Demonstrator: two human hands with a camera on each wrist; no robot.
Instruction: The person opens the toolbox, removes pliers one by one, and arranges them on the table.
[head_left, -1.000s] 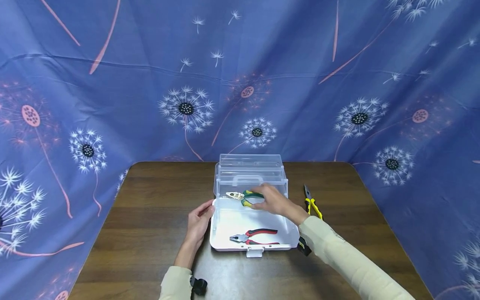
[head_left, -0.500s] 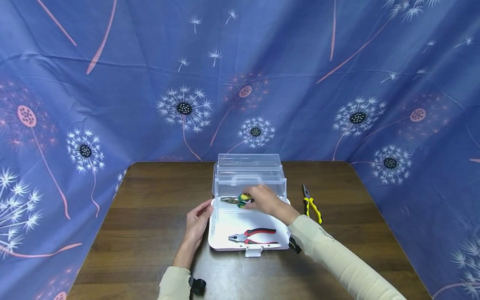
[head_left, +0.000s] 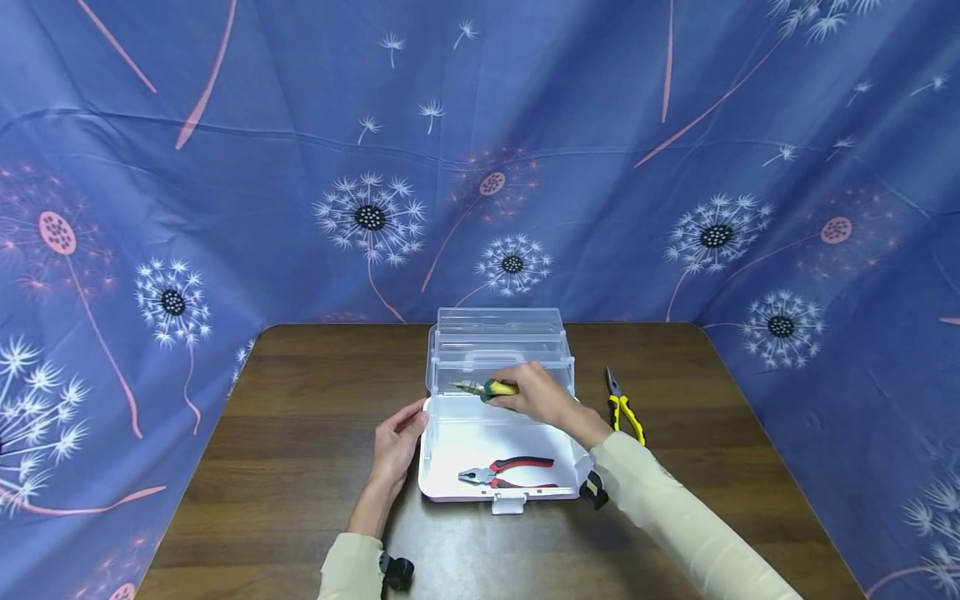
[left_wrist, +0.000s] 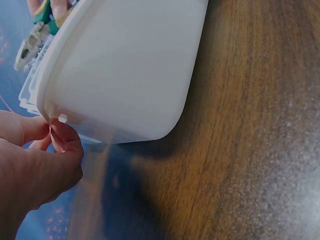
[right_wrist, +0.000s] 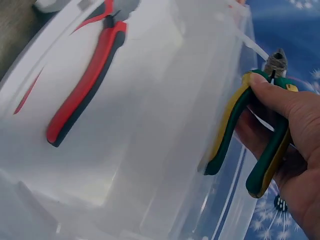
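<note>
My right hand (head_left: 538, 393) holds combination pliers with green and yellow handles (right_wrist: 266, 175) by those handles. The pliers are above the back part of a white plastic toolbox (head_left: 510, 493), their metal head to the left. In the right wrist view the handles are spread apart. My left hand (left_wrist: 42, 160) pinches the rim at the toolbox's left back corner between thumb and fingers. Inside the toolbox, near its front, lie red and black pliers (head_left: 480, 476), also seen in the right wrist view (right_wrist: 92, 75).
Clear plastic tiered trays and lid (head_left: 498, 340) stand raised at the toolbox's back. Long-nose pliers with yellow and black handles (head_left: 628, 417) lie on the wooden table (head_left: 315, 400) to the right. A front latch (head_left: 509, 504) hangs down. A blue patterned cloth (head_left: 600, 208) hangs behind.
My right hand dipped with the green and yellow pliers towards the toolbox's back, then rose and shifted slightly right. The pliers have turned in the hand. My left hand has stayed at the rim.
</note>
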